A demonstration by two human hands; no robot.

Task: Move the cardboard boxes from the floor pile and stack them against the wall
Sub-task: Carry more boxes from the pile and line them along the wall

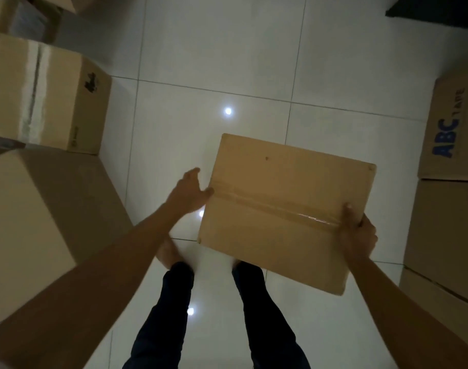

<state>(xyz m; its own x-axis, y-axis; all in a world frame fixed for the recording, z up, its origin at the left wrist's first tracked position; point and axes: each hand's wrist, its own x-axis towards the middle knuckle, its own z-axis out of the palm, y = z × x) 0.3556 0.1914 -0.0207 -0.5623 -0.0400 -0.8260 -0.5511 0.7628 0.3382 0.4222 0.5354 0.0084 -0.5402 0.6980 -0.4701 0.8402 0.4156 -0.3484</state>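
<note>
View from a head-worn camera, looking straight down in a dim room. A person holds a flat cardboard box, the carried box [286,209], in the air above a glossy white tiled floor [214,54]. Its top faces the camera, with a strip of clear tape across the middle. Beneath its near edge are the person's dark trouser legs [171,310].

The step in hand appears to be the carry: this box is off the floor and not yet set on any stack.

The right hand [358,233] grips the box's right edge at the end of the tape line, thumb on top and fingers curled round the side. That arm reaches up from the lower right, nearly straight. The left hand [190,190] is at the box's left edge, fingers spread and fairly straight. Only the thumb tip meets the cardboard, so it steadies the box and has not closed on it. That forearm stretches in from the lower left.

Left of the carried box and well apart stand a taped box [41,94] and, nearer the camera, a large plain box [41,209]. To its right stands a box printed ABC [451,129], with more cardboard below that. No wall shows plainly.

The next move likely calls for a firmer left-hand hold, then turning toward the wall-side stack and lowering the box flat and square on it.
</note>
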